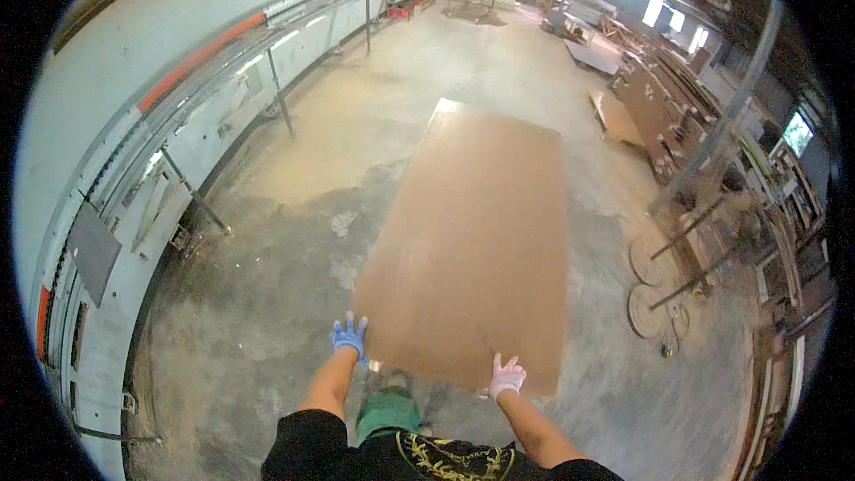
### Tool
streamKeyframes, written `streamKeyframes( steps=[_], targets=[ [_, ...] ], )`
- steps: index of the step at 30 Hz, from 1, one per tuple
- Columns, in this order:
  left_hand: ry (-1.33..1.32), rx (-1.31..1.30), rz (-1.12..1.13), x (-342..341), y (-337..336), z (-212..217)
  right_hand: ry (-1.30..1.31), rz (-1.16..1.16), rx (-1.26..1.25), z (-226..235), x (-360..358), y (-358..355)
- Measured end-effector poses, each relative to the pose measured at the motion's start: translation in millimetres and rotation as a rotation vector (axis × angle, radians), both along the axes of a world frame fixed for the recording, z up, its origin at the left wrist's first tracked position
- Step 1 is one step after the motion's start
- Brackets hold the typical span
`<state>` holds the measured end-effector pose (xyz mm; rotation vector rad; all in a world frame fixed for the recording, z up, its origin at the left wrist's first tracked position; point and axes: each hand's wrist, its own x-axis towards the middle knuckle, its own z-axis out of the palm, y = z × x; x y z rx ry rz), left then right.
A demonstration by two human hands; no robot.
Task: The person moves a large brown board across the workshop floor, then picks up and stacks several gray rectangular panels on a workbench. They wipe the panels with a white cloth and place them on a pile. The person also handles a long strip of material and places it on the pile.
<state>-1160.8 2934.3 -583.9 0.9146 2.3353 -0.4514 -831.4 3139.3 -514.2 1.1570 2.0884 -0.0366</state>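
A large brown rectangular board point(476, 232) stretches out flat in front of me, above a concrete floor. My left hand point(349, 337), in a blue glove, grips the board's near left corner, fingers spread over the top. My right hand point(506, 378), in a pale pink glove, grips the near edge further right, fingers splayed on the surface. Both forearms come up from the lower edge. The board hides the floor beneath it.
A long grey machine point(178, 107) with a red stripe and metal legs runs along the left. Stacks of wooden boards point(659, 107) and round-based stands point(659, 276) crowd the right. Dusty concrete floor point(267, 303) spreads around; more tables stand far back.
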Motion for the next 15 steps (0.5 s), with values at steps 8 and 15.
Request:
streamKeyframes(
  steps=[8, 15],
  targets=[
    [-0.004, -0.030, -0.143, -174.4, 243.7, -11.8, 0.035, -0.059, 0.015, -13.5, -162.9, 231.8],
    [-0.044, 0.008, -0.052, -338.9, 475.1, 0.2, 0.155, -0.116, 0.072, -30.8, -329.4, 457.2]
  ],
)
